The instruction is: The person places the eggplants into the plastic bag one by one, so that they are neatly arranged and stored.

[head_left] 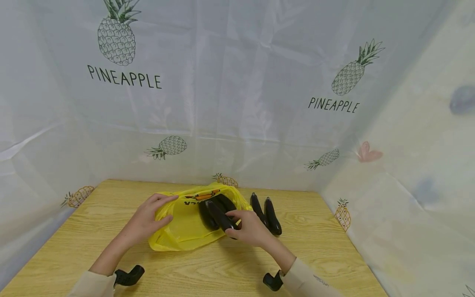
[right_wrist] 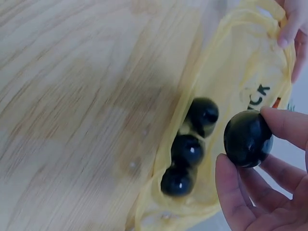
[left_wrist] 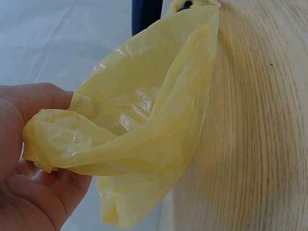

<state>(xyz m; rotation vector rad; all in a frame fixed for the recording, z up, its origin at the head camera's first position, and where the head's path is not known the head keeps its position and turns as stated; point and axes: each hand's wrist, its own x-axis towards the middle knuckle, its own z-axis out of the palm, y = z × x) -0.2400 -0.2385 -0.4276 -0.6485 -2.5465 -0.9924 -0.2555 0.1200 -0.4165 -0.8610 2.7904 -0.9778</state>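
Note:
A yellow plastic bag (head_left: 185, 233) lies on its side on the table, its mouth facing me. My left hand (head_left: 148, 216) grips the bag's left edge between thumb and fingers; in the left wrist view the film (left_wrist: 72, 142) bunches up in that grip. With thumb and fingertips, my right hand (head_left: 249, 227) pinches the near end of a dark, glossy eggplant (head_left: 219, 215) at the bag's mouth. In the right wrist view the held eggplant (right_wrist: 248, 139) shows end-on, and three other eggplants (right_wrist: 186, 150) lie side by side inside the bag.
Two more eggplants (head_left: 272, 218) lie on the wooden table (head_left: 315, 247), just right of the bag. A pineapple-print sheet (head_left: 230, 103) hangs behind the table and along its sides. A black wrist mount (head_left: 129, 275) sits on each forearm.

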